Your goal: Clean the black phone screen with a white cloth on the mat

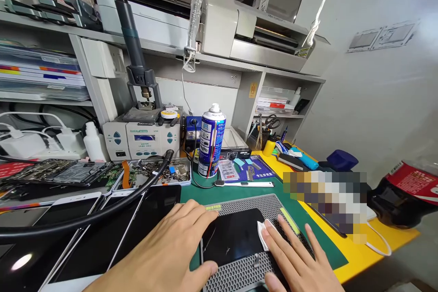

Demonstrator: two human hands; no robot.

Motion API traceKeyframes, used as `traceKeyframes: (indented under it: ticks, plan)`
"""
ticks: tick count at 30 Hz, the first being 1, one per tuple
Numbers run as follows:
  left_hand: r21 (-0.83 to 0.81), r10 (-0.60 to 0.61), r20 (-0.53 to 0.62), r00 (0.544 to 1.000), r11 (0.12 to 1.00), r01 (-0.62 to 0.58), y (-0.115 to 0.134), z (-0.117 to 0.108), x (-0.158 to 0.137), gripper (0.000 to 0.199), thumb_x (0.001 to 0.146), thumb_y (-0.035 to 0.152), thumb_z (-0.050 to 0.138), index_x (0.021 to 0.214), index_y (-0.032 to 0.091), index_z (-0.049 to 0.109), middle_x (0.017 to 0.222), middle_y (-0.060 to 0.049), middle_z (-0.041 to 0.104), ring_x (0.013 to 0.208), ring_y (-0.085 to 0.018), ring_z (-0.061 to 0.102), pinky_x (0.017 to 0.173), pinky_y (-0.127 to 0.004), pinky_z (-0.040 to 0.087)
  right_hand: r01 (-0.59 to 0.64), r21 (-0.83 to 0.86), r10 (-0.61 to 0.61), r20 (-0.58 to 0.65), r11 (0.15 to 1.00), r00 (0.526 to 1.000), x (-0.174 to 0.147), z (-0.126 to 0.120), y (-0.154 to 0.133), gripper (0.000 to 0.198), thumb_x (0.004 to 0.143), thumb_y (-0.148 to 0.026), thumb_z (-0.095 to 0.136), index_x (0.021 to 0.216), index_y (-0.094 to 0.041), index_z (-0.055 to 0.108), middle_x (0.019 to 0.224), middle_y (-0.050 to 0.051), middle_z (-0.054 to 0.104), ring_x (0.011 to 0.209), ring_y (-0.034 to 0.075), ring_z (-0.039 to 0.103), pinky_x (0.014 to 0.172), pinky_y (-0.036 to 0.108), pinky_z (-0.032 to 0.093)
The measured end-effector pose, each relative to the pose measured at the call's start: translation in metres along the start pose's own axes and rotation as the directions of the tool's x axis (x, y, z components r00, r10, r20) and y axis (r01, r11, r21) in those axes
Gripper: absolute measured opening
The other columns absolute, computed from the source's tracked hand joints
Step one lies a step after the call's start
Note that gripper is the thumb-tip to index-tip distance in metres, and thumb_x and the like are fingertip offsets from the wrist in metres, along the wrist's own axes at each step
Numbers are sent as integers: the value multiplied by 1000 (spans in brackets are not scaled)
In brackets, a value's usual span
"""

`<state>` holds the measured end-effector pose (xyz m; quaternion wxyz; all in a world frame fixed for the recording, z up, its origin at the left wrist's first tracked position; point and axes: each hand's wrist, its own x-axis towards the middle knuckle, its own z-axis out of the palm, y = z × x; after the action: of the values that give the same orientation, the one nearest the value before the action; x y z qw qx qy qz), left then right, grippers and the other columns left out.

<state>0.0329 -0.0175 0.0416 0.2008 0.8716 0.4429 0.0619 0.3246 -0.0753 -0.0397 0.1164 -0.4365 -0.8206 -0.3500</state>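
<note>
A black smartphone (236, 236), its glass marked with pale cracks or scratches, lies on a grey honeycomb-patterned mat (270, 200). My left hand (171, 246) is at its left end, fingers at the far edge and thumb by the near edge, bracing the phone between them. With the fingertips of my right hand (297, 255) I press a small folded white wipe (263, 236) against the right end of the screen. The other right fingers are spread over the mat. Part of the wipe is hidden under my fingers.
Several phones (126, 232) lie at the left, crossed by a black hose (102, 219). Behind are a tray of circuit boards (178, 171), a blue spray can (211, 141), a white-handled brush (244, 184) and a soldering station (143, 139). A cola bottle (407, 191) lies at right.
</note>
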Motion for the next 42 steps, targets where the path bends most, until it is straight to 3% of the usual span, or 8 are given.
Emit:
traceKeyframes:
  ticks: [4, 9, 13, 21, 26, 36, 39, 42]
  plan:
    - [18, -24, 37, 999, 1000, 23, -4, 5, 0, 67, 88, 43, 59, 151, 27, 44, 159, -7, 41, 149, -33, 31, 122, -58, 26, 21, 15, -21, -9, 1000, 1000, -6, 0, 3, 47, 99, -53, 49, 137, -28, 62, 132, 1, 68, 111, 30, 70, 101, 47, 50]
    - [20, -14, 0, 1000, 1000, 14, -9, 11, 1, 66, 87, 43, 61, 150, 31, 45, 158, -6, 43, 147, -34, 34, 120, -60, 27, 0, -16, 1, 44, 1000, 999, 28, -12, -1, 54, 98, -52, 51, 132, -13, 65, 135, 10, 65, 117, 38, 66, 87, 53, 57]
    - [0, -2, -21, 1000, 1000, 2, -7, 8, 1, 66, 86, 43, 63, 149, 32, 47, 155, -7, 47, 145, -36, 37, 119, -62, 29, -54, 38, 49, 132, 998, 990, 46, -20, -4, 49, 100, -47, 48, 134, -15, 63, 135, 12, 64, 119, 38, 64, 89, 58, 56]
    - [-2, -23, 7, 1000, 1000, 23, -13, 13, 0, 69, 89, 49, 58, 153, 30, 41, 160, -7, 39, 150, -35, 28, 121, -61, 23, 98, -99, -102, -39, 990, 994, 5, -13, 0, 51, 99, -58, 46, 123, -21, 71, 128, 4, 71, 108, 29, 70, 96, 45, 49]
    - [-9, 3, -2, 1000, 1000, -3, -7, 8, -1, 63, 89, 45, 59, 149, 28, 47, 154, -9, 48, 146, -33, 37, 119, -57, 33, 42, -55, -44, -37, 998, 998, -2, -7, -1, 48, 99, -55, 47, 127, -24, 69, 128, 5, 71, 109, 30, 69, 106, 49, 43]
    - [-44, 55, -112, 992, 997, -60, -20, 19, -3, 64, 87, 43, 65, 148, 32, 48, 154, -7, 49, 145, -36, 38, 117, -59, 34, -159, 117, 176, -152, 980, 972, 37, 18, -82, 55, 103, -57, 38, 115, -19, 76, 122, 9, 73, 111, 38, 69, 114, 65, 31]
    - [-25, 44, -80, 996, 999, -46, -19, 18, -1, 62, 89, 43, 62, 148, 31, 48, 155, -8, 47, 145, -36, 38, 117, -59, 34, -120, 79, 132, -174, 990, 976, 50, 15, -95, 37, 106, -31, 40, 116, -23, 74, 127, 2, 71, 116, 33, 67, 117, 61, 30]
    - [1, 52, -83, 995, 999, -52, -21, 20, 0, 62, 90, 44, 60, 149, 32, 46, 156, -7, 45, 145, -35, 39, 118, -59, 34, -18, 68, 29, -163, 998, 986, 47, 4, -75, 38, 106, -40, 40, 120, -25, 72, 130, -2, 69, 114, 30, 68, 119, 55, 29]
